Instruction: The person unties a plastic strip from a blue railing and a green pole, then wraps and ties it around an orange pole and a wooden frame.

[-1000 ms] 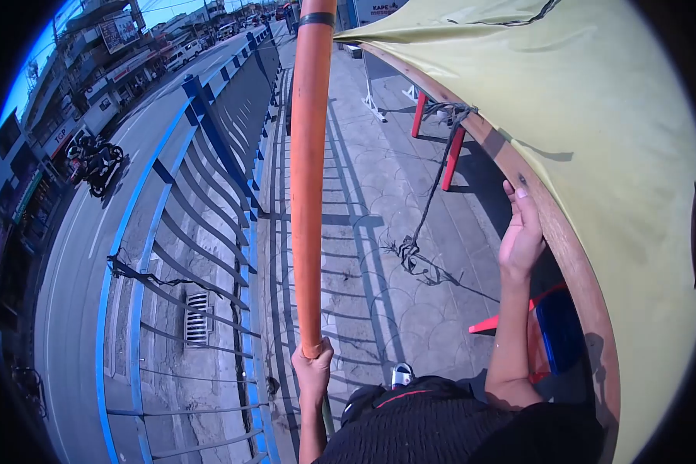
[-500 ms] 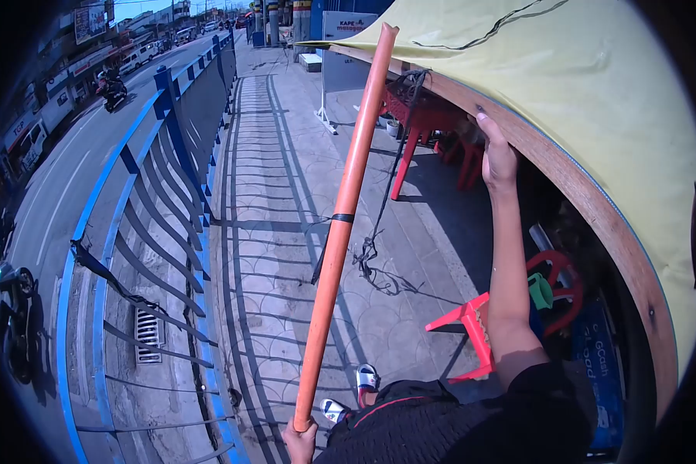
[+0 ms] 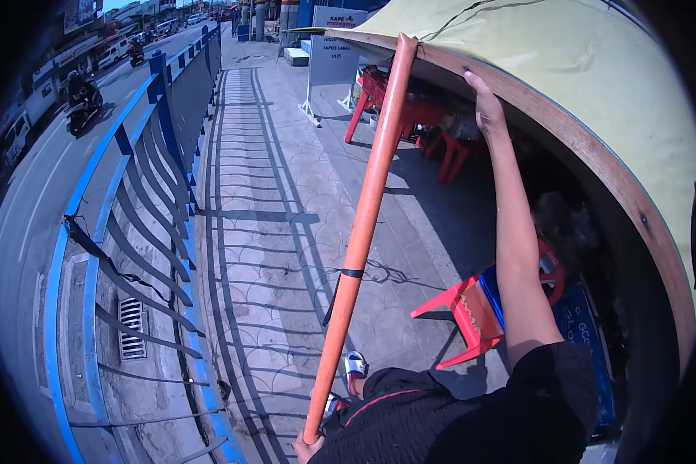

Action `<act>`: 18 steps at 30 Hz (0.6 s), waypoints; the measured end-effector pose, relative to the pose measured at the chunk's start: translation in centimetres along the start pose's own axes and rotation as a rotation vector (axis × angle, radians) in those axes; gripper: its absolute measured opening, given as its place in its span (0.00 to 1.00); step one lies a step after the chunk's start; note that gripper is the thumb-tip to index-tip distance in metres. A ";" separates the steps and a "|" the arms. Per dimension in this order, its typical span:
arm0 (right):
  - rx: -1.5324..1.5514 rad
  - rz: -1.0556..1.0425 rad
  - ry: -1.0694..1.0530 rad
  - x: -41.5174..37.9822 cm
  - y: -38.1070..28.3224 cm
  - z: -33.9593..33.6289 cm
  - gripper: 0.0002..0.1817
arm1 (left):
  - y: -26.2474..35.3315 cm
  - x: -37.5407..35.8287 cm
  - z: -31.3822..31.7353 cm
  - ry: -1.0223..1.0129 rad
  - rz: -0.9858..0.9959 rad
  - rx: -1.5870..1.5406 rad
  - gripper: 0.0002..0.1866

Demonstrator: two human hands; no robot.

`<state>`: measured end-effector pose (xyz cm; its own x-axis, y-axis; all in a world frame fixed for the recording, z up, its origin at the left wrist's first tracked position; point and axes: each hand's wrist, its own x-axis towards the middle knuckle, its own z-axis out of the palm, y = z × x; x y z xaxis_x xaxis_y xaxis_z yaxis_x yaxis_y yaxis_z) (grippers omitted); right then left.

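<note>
My left hand (image 3: 308, 447) is closed round the lower end of a long orange pipe (image 3: 370, 189), low in the view. The pipe leans up and away, its top end right at the wooden beam (image 3: 568, 133) along the edge of a yellow tarp (image 3: 541, 50). A black tie (image 3: 352, 273) wraps the pipe below its middle. With my right arm raised, my right hand (image 3: 489, 108) grips the beam from below; the thumb shows on its front and the other fingers are mostly hidden. A dark cord (image 3: 445, 27) lies over the tarp near the pipe's top.
A blue railing (image 3: 120, 182) separates the paved walkway (image 3: 263, 178) from the road, where motorcycles pass. Under the tarp are a red stool (image 3: 460, 321) and red tables (image 3: 371, 93). A signboard (image 3: 336, 54) stands farther along.
The pipe's top has moved right and slightly down to the beam; a hanging cord beside it now falls behind the pipe. My right hand stays on the beam while the view shifts.
</note>
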<state>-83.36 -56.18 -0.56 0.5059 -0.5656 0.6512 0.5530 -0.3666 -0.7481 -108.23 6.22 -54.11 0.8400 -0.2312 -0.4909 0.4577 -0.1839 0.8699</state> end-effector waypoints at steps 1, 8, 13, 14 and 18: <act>-0.003 -0.034 -0.006 0.5 0.1 0.0 0.21 | -0.1 0.1 -0.1 -0.004 0.000 -0.006 0.10; -0.047 -0.071 -0.026 0.2 -1.7 1.4 0.21 | -0.2 0.8 -0.9 -0.040 -0.015 -0.053 0.11; -0.058 -0.022 -0.008 -0.9 -1.6 2.1 0.21 | -0.3 0.8 -0.9 -0.060 -0.027 -0.077 0.11; -0.061 -0.020 -0.007 -1.0 -1.5 2.1 0.21 | -0.3 0.8 -0.9 -0.062 -0.028 -0.078 0.11; -0.068 -0.034 -0.011 -0.8 -1.0 1.7 0.20 | -0.7 0.5 -1.0 -0.069 -0.042 -0.091 0.11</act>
<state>-83.18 -54.05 -0.15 0.4947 -0.5442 0.6776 0.5244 -0.4348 -0.7321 -107.85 7.15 -54.97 0.7987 -0.2906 -0.5269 0.5197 -0.1083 0.8475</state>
